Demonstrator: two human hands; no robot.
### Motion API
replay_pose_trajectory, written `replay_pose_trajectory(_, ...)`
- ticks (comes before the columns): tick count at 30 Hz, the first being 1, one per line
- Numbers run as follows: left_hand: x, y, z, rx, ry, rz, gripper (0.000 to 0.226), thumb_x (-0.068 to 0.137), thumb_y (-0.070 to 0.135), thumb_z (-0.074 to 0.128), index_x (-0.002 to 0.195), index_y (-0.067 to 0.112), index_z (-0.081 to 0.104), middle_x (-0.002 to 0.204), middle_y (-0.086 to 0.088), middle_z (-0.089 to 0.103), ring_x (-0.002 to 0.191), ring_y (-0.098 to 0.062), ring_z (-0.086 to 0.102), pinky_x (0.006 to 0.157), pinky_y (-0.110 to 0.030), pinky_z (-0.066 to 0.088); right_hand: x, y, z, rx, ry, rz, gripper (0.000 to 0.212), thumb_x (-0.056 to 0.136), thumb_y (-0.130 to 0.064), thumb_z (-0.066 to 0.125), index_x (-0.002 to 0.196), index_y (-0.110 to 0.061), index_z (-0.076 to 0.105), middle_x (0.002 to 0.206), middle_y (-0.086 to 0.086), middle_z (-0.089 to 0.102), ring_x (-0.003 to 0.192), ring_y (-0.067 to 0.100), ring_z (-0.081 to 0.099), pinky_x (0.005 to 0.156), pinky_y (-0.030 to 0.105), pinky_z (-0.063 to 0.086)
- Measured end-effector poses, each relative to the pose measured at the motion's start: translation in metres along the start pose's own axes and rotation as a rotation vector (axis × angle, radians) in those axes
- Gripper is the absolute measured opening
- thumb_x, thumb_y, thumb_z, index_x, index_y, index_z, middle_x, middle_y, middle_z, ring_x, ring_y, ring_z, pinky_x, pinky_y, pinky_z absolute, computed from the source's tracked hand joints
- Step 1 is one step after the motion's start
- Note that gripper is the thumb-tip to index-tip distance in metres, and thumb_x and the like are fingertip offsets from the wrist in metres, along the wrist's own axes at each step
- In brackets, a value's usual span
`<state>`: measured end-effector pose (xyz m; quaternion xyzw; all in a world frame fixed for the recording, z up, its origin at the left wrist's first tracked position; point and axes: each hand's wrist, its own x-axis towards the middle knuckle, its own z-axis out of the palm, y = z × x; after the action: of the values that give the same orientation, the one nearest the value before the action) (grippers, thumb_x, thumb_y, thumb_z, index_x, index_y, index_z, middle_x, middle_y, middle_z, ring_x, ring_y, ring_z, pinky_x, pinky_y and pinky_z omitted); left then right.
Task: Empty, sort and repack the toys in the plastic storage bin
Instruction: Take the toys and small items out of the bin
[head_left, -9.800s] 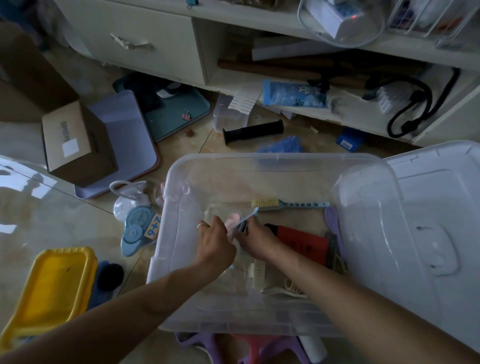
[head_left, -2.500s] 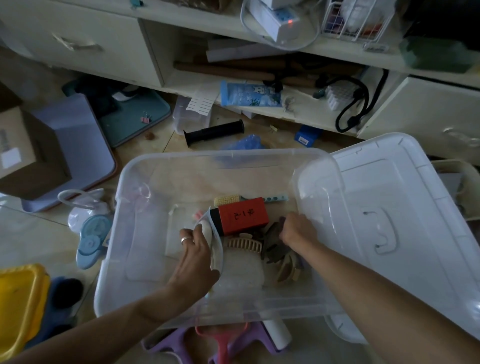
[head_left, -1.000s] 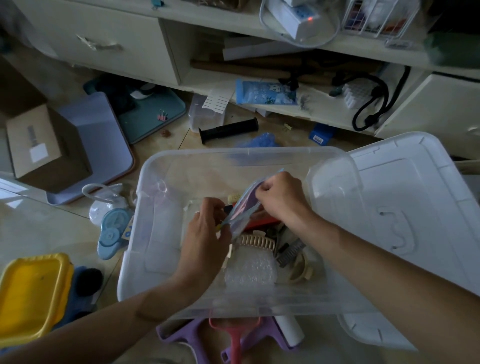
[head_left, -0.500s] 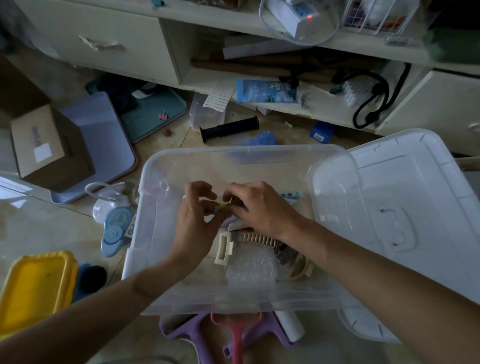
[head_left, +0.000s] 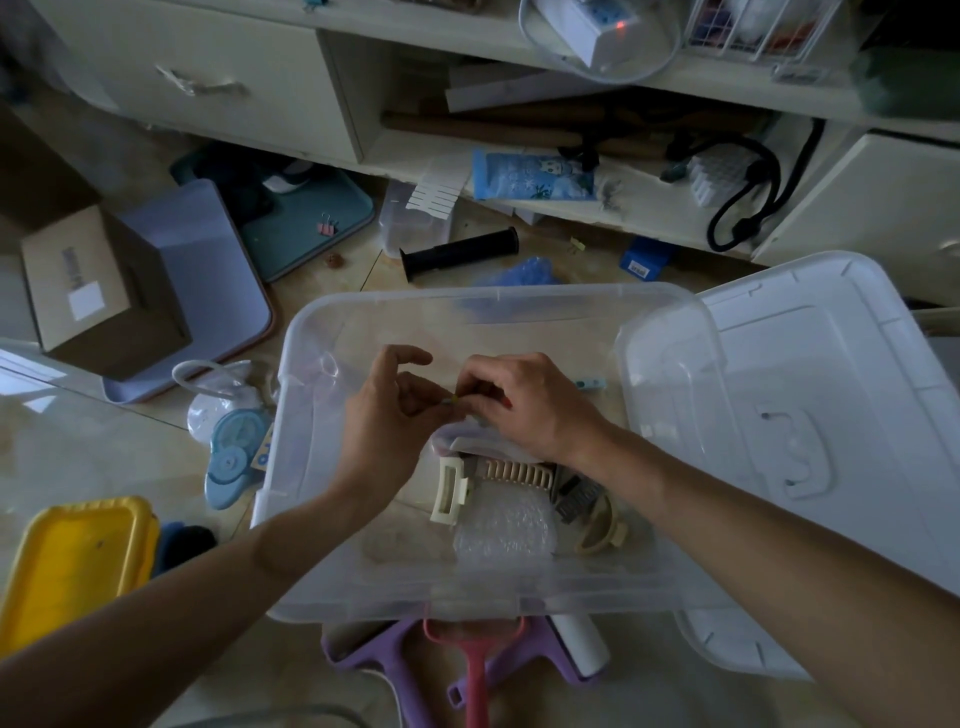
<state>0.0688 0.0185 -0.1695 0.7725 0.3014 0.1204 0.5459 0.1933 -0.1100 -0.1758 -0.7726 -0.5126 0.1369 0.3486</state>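
Two hands meet over the middle of the clear plastic bin (head_left: 571, 312), which fills the centre of the frame on the floor, its lid (head_left: 810, 415) leaning at the right. The left hand (head_left: 384, 415) and right hand (head_left: 524, 405) both pinch one tiny yellow-green piece (head_left: 453, 400) between fingertips; what it is cannot be told. Under the right hand lies a soft translucent pouch (head_left: 457, 436), limp and likely slippery, best taken by its edge. Lower in the bin sit a cream claw clip (head_left: 449, 491), a beige comb clip (head_left: 517, 473) and a wad of bubble wrap (head_left: 501, 530). All look light; the clips are stiff with brittle teeth, so lifting by the body seems safest. Repacking seems only partly done.
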Motion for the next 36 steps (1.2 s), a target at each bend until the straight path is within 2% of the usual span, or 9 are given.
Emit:
replay_pose_trajectory(5,0.001,0.003,-0.002,-0.010,-0.026,0.001,0.032,0.084,0.005,0.074,0.109,0.017,0.059,0.082,0.005,0.076,0.080,-0.004,0.072,0.073,-0.016,0.056,-0.001,0.004,0.000,-0.014,0.008,0.009,0.012,0.092,-0.030,0.067,0.093,-0.018,0.065,0.081,-0.007,0.064,0.072,0.008,0.060,0.066,0.036,0.053)
replay_pose_trajectory(13,0.001,-0.002,-0.001,-0.025,0.028,0.028,0.021,0.086,-0.002,0.069,0.099,0.012,0.062,0.082,0.005,0.072,0.080,-0.007,0.071,0.074,-0.020,0.057,-0.006,0.009,-0.005,-0.204,-0.053,-0.028,0.017,0.090,-0.036,0.062,0.090,-0.019,0.060,0.088,-0.005,0.057,0.082,0.013,0.051,0.069,0.034,0.050)
replay_pose_trajectory(18,0.008,-0.007,-0.009,-0.029,0.164,0.032,0.020,0.086,-0.005,0.063,0.096,0.012,0.065,0.090,0.002,0.069,0.087,-0.008,0.067,0.078,-0.018,0.054,-0.013,0.023,-0.025,-0.266,-0.252,0.096,0.018,0.084,-0.034,0.069,0.083,-0.025,0.052,0.082,-0.009,0.052,0.076,0.013,0.050,0.061,0.031,0.041)
replay_pose_trajectory(21,0.015,-0.016,-0.016,-0.056,0.270,0.022,0.023,0.083,-0.008,0.060,0.092,0.013,0.065,0.087,-0.007,0.065,0.083,-0.015,0.063,0.076,-0.026,0.051,-0.020,0.032,-0.042,-0.293,-0.399,0.241,0.024,0.082,-0.036,0.074,0.102,-0.029,0.062,0.094,-0.009,0.058,0.085,0.015,0.057,0.068,0.030,0.049)
replay_pose_trajectory(23,0.016,-0.019,-0.018,-0.055,0.273,0.014,0.025,0.083,-0.009,0.059,0.092,0.014,0.065,0.085,-0.007,0.062,0.080,-0.012,0.060,0.074,-0.024,0.050,-0.021,0.035,-0.049,-0.290,-0.443,0.304,0.031,0.081,-0.033,0.076,0.109,-0.027,0.064,0.100,-0.008,0.061,0.089,0.015,0.059,0.074,0.031,0.054)
replay_pose_trajectory(26,0.013,-0.021,-0.012,0.045,0.227,0.031,0.030,0.089,-0.005,0.052,0.097,0.020,0.065,0.094,0.002,0.063,0.088,-0.009,0.063,0.082,-0.026,0.054,-0.018,0.038,-0.048,-0.333,-0.457,0.323,0.026,0.080,-0.036,0.077,0.098,-0.024,0.063,0.096,-0.005,0.063,0.084,0.016,0.060,0.071,0.031,0.054)
replay_pose_trajectory(30,0.018,-0.022,-0.016,0.247,0.125,-0.010,0.029,0.094,0.007,0.049,0.111,0.026,0.063,0.109,0.003,0.048,0.100,-0.014,0.056,0.092,-0.038,0.054,-0.018,0.047,-0.044,0.082,-0.161,0.460,0.021,0.087,-0.034,0.070,0.083,-0.018,0.058,0.079,0.000,0.065,0.073,0.017,0.064,0.065,0.034,0.051)
replay_pose_trajectory(33,0.017,-0.016,-0.022,0.464,-0.188,0.072,0.028,0.093,0.037,0.061,0.119,0.029,0.062,0.113,0.004,0.051,0.096,-0.010,0.059,0.079,-0.028,0.057,-0.019,0.050,-0.043,0.291,-0.008,0.443,0.011,0.094,-0.024,0.063,0.090,-0.015,0.056,0.080,-0.004,0.064,0.077,0.014,0.067,0.069,0.034,0.051)
replay_pose_trajectory(36,0.014,-0.010,-0.018,0.713,-0.431,0.170,0.052,0.076,0.070,0.064,0.113,0.033,0.067,0.091,0.014,0.063,0.076,-0.002,0.060,0.069,-0.029,0.055,-0.012,0.038,-0.041,0.469,-0.015,0.388,0.014,0.098,-0.015,0.061,0.102,-0.003,0.056,0.087,0.004,0.063,0.079,0.016,0.066,0.070,0.027,0.053)
